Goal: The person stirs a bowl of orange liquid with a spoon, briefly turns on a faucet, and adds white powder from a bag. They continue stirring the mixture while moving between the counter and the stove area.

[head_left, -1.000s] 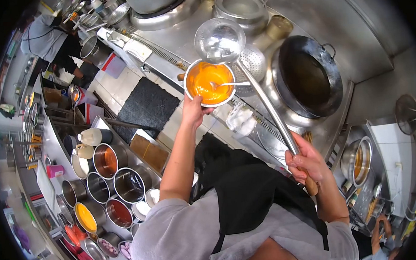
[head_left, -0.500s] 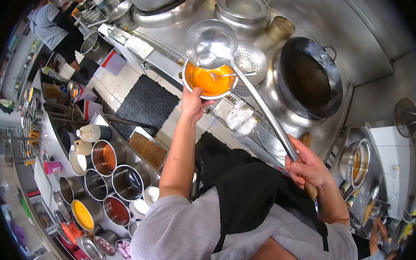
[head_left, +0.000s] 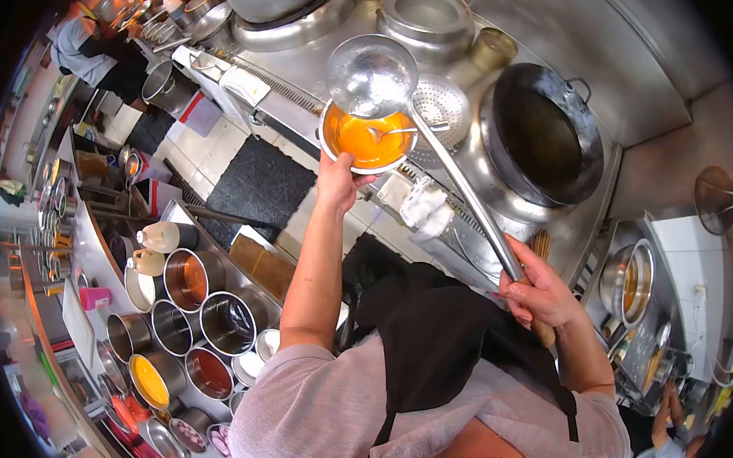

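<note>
My left hand grips the rim of a metal bowl that holds bright orange liquid. A spoon rests in the liquid with its handle toward the right. In my right hand is the wooden grip of a long-handled ladle, fingers wrapped round it. The round ladle head hangs over the far side of the bowl and hides part of it. Behind the bowl lies a perforated strainer on the steel stove. A dark wok with liquid at its bottom sits to the right.
Several pots of sauces stand on the counter at left. White cloths lie on the stove's front edge. A black mat covers part of the floor. One person is at upper left, another person's arms at lower right.
My hands, the bowl and the ladle hold nearly the same place. The person at upper left has shifted posture slightly.
</note>
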The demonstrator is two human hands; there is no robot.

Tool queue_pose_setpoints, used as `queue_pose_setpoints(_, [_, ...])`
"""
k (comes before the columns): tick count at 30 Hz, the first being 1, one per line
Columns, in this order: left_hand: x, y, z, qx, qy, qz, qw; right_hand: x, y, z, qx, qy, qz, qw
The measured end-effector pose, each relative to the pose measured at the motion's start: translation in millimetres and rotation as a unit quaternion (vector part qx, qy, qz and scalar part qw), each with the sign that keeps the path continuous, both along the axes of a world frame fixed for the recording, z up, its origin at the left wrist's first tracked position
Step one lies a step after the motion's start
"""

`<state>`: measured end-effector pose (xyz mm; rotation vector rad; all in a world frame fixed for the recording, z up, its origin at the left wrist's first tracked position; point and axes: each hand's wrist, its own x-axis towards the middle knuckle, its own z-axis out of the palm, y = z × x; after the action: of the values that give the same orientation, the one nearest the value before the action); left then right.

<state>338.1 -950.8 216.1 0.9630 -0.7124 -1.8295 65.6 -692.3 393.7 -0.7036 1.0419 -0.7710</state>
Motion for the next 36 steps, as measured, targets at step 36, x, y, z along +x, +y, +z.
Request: queue_pose_setpoints(36, [37, 57, -12, 0.068, -0.061, 0.015, 0.996, -48, 8, -110, -0.155, 0.530, -0.048, 0.832])
